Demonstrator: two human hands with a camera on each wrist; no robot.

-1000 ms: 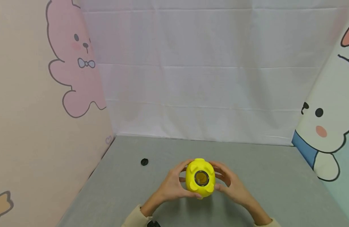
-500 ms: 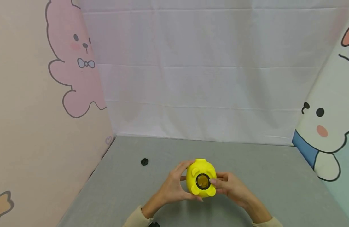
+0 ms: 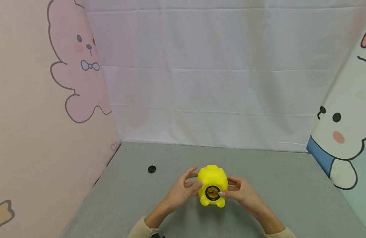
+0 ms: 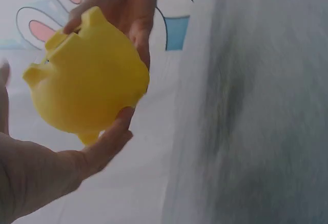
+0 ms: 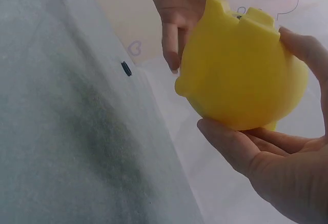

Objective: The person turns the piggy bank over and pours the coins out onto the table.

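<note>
A round yellow piggy bank (image 3: 212,175) is held up off the table, its underside with stubby feet facing the head camera. A black-ringed round hole (image 3: 213,193) in that underside shows a yellow-brown interior; what lies inside is unclear. My right hand (image 3: 249,198) grips the bank from the right, thumb beside the hole and fingers behind. At the left side is my left hand (image 3: 180,193), its thumb tip touching the bank and its fingers spread loosely away from it. In both wrist views the bank's yellow body (image 4: 95,78) hides part of the other hand.
A small round black plug (image 3: 151,169) lies on the grey tabletop (image 3: 117,205), to the left and behind the hands. White cloth (image 3: 212,79) hangs at the back, and cartoon-painted walls stand on both sides.
The bank has tipped so its hole sits lower. My right thumb has moved to the hole's edge. My left hand has loosened its grip, its fingers coming off the bank.
</note>
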